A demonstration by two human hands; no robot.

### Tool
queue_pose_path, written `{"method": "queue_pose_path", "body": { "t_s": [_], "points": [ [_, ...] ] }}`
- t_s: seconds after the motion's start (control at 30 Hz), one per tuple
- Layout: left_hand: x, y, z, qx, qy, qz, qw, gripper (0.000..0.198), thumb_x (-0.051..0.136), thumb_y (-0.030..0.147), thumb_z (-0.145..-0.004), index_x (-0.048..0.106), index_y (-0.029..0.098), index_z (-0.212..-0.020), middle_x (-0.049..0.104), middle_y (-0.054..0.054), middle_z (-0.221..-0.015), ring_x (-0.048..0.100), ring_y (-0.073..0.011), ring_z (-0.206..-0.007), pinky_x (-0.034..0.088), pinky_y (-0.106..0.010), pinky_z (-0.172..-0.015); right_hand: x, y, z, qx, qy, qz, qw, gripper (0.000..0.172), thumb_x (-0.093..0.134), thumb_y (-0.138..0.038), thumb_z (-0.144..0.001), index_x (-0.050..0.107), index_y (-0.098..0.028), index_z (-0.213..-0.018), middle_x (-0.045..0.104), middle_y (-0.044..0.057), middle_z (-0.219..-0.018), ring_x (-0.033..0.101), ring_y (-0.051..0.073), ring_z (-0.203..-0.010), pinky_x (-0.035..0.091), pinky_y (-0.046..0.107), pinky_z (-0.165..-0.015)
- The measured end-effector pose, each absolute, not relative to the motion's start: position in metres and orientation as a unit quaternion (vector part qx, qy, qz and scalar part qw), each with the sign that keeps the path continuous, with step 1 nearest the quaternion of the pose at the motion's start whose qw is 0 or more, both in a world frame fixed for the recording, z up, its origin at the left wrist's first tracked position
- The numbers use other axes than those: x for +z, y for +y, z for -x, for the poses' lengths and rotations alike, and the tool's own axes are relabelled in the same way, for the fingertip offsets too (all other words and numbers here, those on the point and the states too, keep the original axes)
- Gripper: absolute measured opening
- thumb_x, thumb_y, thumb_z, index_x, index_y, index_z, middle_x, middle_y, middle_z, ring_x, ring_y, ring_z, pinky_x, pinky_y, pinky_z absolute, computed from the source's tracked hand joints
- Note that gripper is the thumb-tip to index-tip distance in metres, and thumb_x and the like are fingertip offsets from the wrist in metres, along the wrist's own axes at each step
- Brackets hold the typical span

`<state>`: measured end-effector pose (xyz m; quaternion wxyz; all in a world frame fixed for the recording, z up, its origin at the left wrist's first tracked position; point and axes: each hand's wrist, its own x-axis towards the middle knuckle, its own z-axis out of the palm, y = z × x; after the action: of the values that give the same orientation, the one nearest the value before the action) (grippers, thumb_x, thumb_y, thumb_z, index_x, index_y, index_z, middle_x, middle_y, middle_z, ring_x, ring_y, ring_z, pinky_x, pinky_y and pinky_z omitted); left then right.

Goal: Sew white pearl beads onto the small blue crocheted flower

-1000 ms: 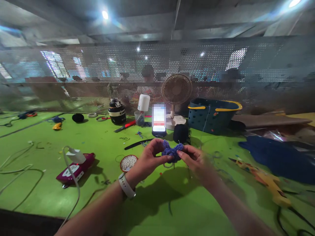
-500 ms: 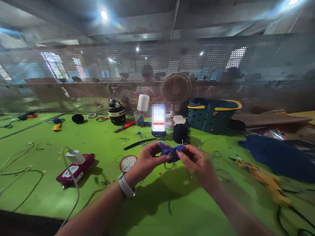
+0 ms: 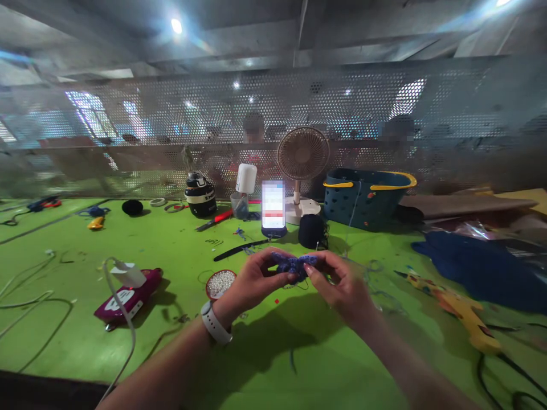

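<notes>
A small blue-purple crocheted piece point(image 3: 293, 265) is held above the table between both hands. My left hand point(image 3: 258, 280), with a white watch band on its wrist, pinches the piece's left side between thumb and fingers. On its right side my right hand point(image 3: 339, 285) grips it, thumb pressed on the front. A thin, pale tip sticks up beside the right fingers; I cannot tell what tool it belongs to. A dark yarn ball point(image 3: 313, 230) lies just behind the hands. Left of my left hand stands a red-rimmed bowl of white beads point(image 3: 220, 283).
A lit phone point(image 3: 273, 208) stands ahead, before a fan point(image 3: 303, 154) and a blue basket point(image 3: 367, 196). At right lie a yellow glue gun point(image 3: 459, 310) and dark blue cloth point(image 3: 478, 270). A purple power strip point(image 3: 128, 299) with a white cable is at left.
The crocheted piece now looks flatter and slightly lower, tilted between the fingers. Both hands keep their hold; the whole view has shifted slightly.
</notes>
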<state>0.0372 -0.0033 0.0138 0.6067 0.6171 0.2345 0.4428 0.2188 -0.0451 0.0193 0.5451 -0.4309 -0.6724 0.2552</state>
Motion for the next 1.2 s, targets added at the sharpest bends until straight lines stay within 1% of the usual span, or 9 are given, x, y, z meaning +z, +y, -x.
{"method": "queue_pose_path", "body": {
  "t_s": [0.17,0.3,0.43,0.53,0.6,0.7,0.77,0.9,1.2],
  "points": [
    [0.011,-0.001,-0.036,0.456,0.211,-0.610,0.612,0.026,0.077,0.015,-0.073,0.062,0.013,-0.094,0.069,-0.003,-0.089,0.067,-0.0126,-0.079,0.057,-0.029,-0.077,0.021,-0.045,-0.220,0.285,-0.684,0.407,0.535,0.022,0.068,-0.025,-0.077,0.064,-0.017,-0.097,0.072,0.008,-0.090,0.069,0.020,-0.083,0.058,0.035,-0.078],
    [0.014,-0.001,-0.035,0.444,0.218,-0.632,0.596,0.033,0.078,0.017,-0.071,0.062,0.014,-0.101,0.069,-0.005,-0.094,0.068,-0.0147,-0.082,0.058,-0.033,-0.080,0.023,-0.042,-0.223,0.287,-0.701,0.384,0.527,0.017,0.065,-0.023,-0.081,0.066,-0.017,-0.097,0.072,0.007,-0.090,0.070,0.018,-0.083,0.059,0.035,-0.078],
    [0.021,-0.004,-0.031,0.421,0.265,-0.713,0.494,0.038,0.079,0.025,-0.070,0.064,0.015,-0.104,0.067,-0.010,-0.106,0.067,-0.0212,-0.095,0.056,-0.042,-0.088,0.023,-0.040,-0.227,0.101,-0.777,0.347,0.516,0.015,0.062,-0.016,-0.083,0.067,-0.019,-0.097,0.072,0.005,-0.088,0.068,0.017,-0.080,0.058,0.032,-0.071],
    [0.029,-0.005,-0.024,0.433,0.308,-0.727,0.435,0.060,0.081,0.029,-0.068,0.058,0.024,-0.123,0.058,-0.011,-0.126,0.061,-0.0244,-0.108,0.056,-0.043,-0.088,0.019,-0.040,-0.230,-0.031,-0.807,0.321,0.494,0.018,0.057,-0.014,-0.087,0.065,-0.018,-0.103,0.070,0.006,-0.088,0.067,0.017,-0.078,0.058,0.031,-0.068],
    [0.035,-0.005,-0.020,0.396,0.322,-0.694,0.507,0.066,0.076,0.033,-0.073,0.049,0.029,-0.133,0.057,-0.011,-0.128,0.063,-0.0237,-0.104,0.057,-0.040,-0.083,0.016,-0.042,-0.231,-0.096,-0.820,0.309,0.473,0.021,0.054,-0.015,-0.090,0.063,-0.017,-0.109,0.070,0.007,-0.090,0.066,0.017,-0.081,0.058,0.031,-0.070],
    [0.040,-0.002,-0.017,0.299,0.311,-0.609,0.666,0.044,0.056,0.047,-0.086,0.058,0.023,-0.123,0.065,-0.012,-0.111,0.067,-0.0211,-0.085,0.058,-0.034,-0.066,0.013,-0.046,-0.230,-0.160,-0.838,0.293,0.432,0.027,0.053,-0.014,-0.091,0.060,-0.016,-0.117,0.070,0.008,-0.094,0.066,0.019,-0.088,0.058,0.034,-0.075],
    [0.039,-0.002,-0.019,0.279,0.301,-0.567,0.714,0.041,0.055,0.047,-0.087,0.063,0.019,-0.116,0.067,-0.012,-0.105,0.066,-0.0195,-0.079,0.056,-0.030,-0.061,0.015,-0.049,-0.228,-0.178,-0.847,0.285,0.411,0.029,0.053,-0.012,-0.091,0.059,-0.016,-0.119,0.070,0.008,-0.093,0.066,0.020,-0.090,0.058,0.035,-0.078],
    [0.030,-0.003,-0.026,0.337,0.288,-0.529,0.724,0.030,0.068,0.030,-0.081,0.066,0.019,-0.109,0.066,-0.010,-0.109,0.065,-0.0175,-0.084,0.055,-0.027,-0.066,0.020,-0.050,-0.225,-0.190,-0.855,0.272,0.398,0.027,0.052,-0.010,-0.091,0.060,-0.016,-0.116,0.070,0.008,-0.089,0.066,0.020,-0.085,0.058,0.035,-0.076],
    [0.028,-0.007,-0.025,0.356,0.267,-0.522,0.727,0.029,0.071,0.026,-0.079,0.069,0.020,-0.107,0.069,-0.009,-0.106,0.065,-0.0162,-0.083,0.052,-0.027,-0.068,0.018,-0.054,-0.228,-0.241,-0.849,0.286,0.374,0.029,0.063,-0.007,-0.085,0.063,-0.014,-0.113,0.073,0.006,-0.093,0.062,0.018,-0.080,0.050,0.035,-0.072]
  ]
}}
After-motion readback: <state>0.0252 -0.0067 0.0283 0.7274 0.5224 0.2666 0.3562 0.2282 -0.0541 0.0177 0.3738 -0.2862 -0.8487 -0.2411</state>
